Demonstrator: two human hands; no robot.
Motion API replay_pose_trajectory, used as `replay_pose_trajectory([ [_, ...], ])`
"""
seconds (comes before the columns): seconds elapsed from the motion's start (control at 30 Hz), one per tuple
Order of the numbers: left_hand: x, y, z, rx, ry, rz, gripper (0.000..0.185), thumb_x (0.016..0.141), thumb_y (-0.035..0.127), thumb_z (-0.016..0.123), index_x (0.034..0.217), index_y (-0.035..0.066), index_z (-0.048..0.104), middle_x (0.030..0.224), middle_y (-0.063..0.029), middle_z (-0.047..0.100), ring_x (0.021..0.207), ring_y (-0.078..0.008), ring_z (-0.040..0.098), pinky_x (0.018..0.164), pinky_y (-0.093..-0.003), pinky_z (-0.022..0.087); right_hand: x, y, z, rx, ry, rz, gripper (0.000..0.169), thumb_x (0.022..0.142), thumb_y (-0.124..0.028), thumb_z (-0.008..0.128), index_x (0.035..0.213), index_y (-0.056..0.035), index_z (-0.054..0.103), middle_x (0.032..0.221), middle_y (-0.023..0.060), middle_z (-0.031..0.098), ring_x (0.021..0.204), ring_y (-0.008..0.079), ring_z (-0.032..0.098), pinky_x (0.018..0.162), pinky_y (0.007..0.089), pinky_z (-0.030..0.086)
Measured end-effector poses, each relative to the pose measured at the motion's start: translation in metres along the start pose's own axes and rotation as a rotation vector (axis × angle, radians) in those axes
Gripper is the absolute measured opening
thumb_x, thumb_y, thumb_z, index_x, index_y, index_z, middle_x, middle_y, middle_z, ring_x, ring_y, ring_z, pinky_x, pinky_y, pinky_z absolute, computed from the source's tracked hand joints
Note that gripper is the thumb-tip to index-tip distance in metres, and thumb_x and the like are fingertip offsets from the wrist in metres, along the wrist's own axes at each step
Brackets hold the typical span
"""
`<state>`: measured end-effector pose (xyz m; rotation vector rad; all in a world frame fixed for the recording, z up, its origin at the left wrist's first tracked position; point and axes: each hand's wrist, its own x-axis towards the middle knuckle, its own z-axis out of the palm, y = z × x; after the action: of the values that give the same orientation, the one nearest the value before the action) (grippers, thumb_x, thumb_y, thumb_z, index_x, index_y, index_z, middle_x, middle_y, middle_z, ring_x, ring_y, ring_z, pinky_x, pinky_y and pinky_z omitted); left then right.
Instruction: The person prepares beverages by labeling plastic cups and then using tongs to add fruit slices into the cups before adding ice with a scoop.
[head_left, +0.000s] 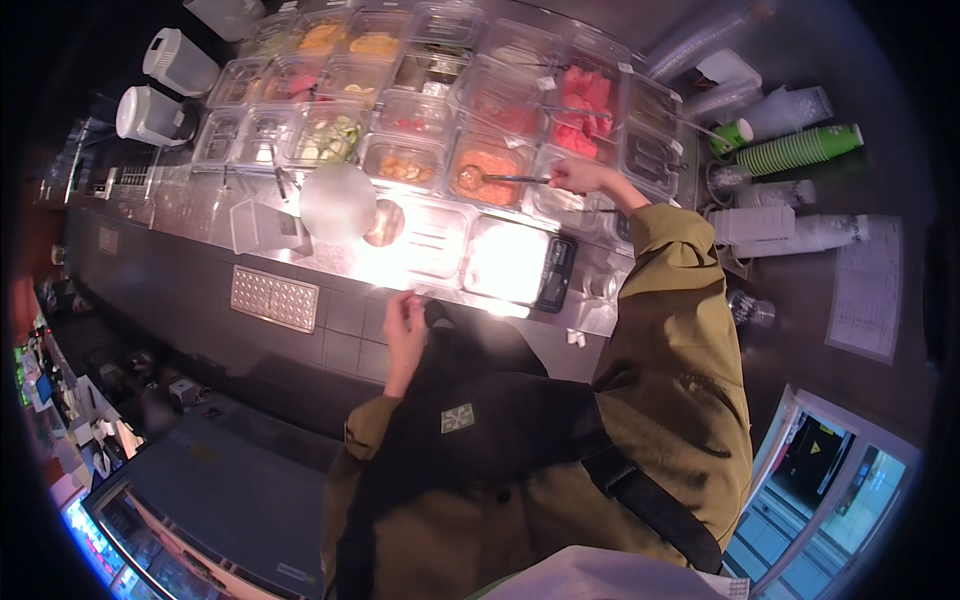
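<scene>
My right hand (576, 178) is closed around the handle of a metal ladle (514, 179). The ladle's bowl rests in orange-red chopped food (491, 161) inside a clear plastic food container. Low at the counter's near edge, my left hand (405, 321) is raised in front of the black apron (517, 420), fingers slightly curled, with nothing visible in it. Between the hands lie a brightly lit clear tray (431, 240) and a black digital scale (556, 274) with a glaring white top. A container of yellowish pieces (405, 169) stands left of the ladle.
Rows of clear food containers (326, 135) fill the back counter. White-lidded pitchers (154, 116) stand at the far left. A pale round object (337, 202) and an empty clear container (262, 227) are at centre left. Stacked green cups (799, 150) and clear cups (817, 232) lie at the right.
</scene>
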<state>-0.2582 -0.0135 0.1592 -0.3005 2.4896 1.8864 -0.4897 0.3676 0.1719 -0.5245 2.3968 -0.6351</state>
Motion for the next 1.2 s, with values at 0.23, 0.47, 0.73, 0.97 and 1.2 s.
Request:
replay_pose_trajectory([
  [0.23,-0.003,0.032,0.079,0.154,-0.435,0.327,0.013,0.084,0.005,0.053,0.097,0.005,0.056,0.086,-0.0122,0.061,0.075,-0.0275,0.061,0.064,-0.0345,0.048,-0.031,-0.049,0.02,-0.735,0.309,-0.042,0.012,0.074,-0.004,0.053,0.084,-0.001,0.058,0.076,0.0166,0.063,0.069,0.0309,0.065,0.054,0.0372,0.052],
  [0.47,-0.027,0.058,0.139,0.085,-0.628,0.289,0.033,0.08,0.009,0.059,0.111,0.003,0.05,0.105,-0.015,0.056,0.093,-0.0318,0.058,0.077,-0.0378,0.048,-0.029,-0.069,0.025,-0.6,0.116,-0.019,0.014,0.071,-0.005,0.052,0.071,-0.0002,0.065,0.075,0.0193,0.064,0.074,0.0336,0.065,0.061,0.0405,0.051],
  [0.73,-0.017,0.062,0.224,0.041,-0.782,0.345,0.109,0.061,0.008,0.077,0.142,0.005,0.004,0.141,-0.023,0.022,0.129,-0.0396,0.027,0.107,-0.042,0.027,-0.043,-0.007,0.018,0.467,-0.055,0.399,0.018,0.081,-0.017,0.053,0.084,-0.0058,0.066,0.057,-0.0023,0.049,0.047,0.0076,0.042,0.041,0.0254,0.033],
  [0.97,-0.015,0.047,0.262,-0.066,-0.816,0.369,0.112,0.057,0.009,0.08,0.142,0.011,0.008,0.141,-0.0193,0.026,0.129,-0.0369,0.029,0.107,-0.0424,0.028,-0.074,0.022,0.035,0.377,0.154,0.166,0.014,0.085,-0.007,0.051,0.088,-0.0001,0.063,0.064,-0.001,0.052,0.063,0.0079,0.046,0.059,0.0242,0.039],
  [1.2,-0.017,0.036,0.29,-0.136,-0.905,0.322,0.104,0.057,0.009,0.078,0.141,0.013,0.016,0.139,-0.0171,0.033,0.126,-0.0351,0.036,0.103,-0.0405,0.035,-0.1,0.007,0.029,0.74,0.133,0.236,0.014,0.085,-0.003,0.048,0.087,-0.004,0.062,0.06,-0.0044,0.047,0.051,0.002,0.036,0.046,0.0196,0.027],
])
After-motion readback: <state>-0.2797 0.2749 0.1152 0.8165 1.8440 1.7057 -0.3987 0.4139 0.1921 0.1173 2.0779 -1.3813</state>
